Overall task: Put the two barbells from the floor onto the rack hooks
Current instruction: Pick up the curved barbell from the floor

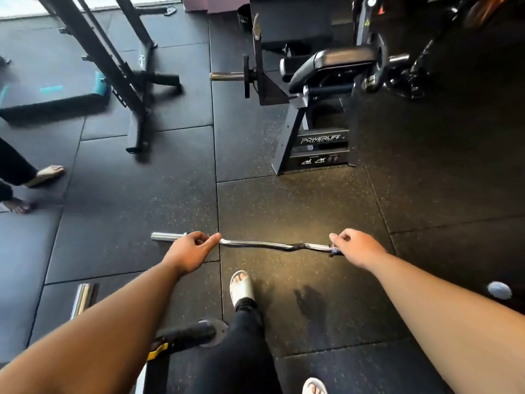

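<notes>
A chrome curl bar (264, 244) with a wavy shaft lies crosswise over the black rubber floor in front of my feet. My left hand (189, 250) is curled over it near its left sleeve, and my right hand (356, 245) is curled over its right end. Whether the bar rests on the floor or is just off it, I cannot tell. The chrome end of a second barbell (81, 299) shows at the lower left, with the remainder hidden behind my left forearm. A black rack frame (113, 69) stands at the upper left.
A black curl bench (312, 143) stands straight ahead with a loaded bar sleeve (227, 76) sticking out to its left. Another person's feet (45, 174) are at the left edge. A black and teal step platform (54, 100) lies at the far left.
</notes>
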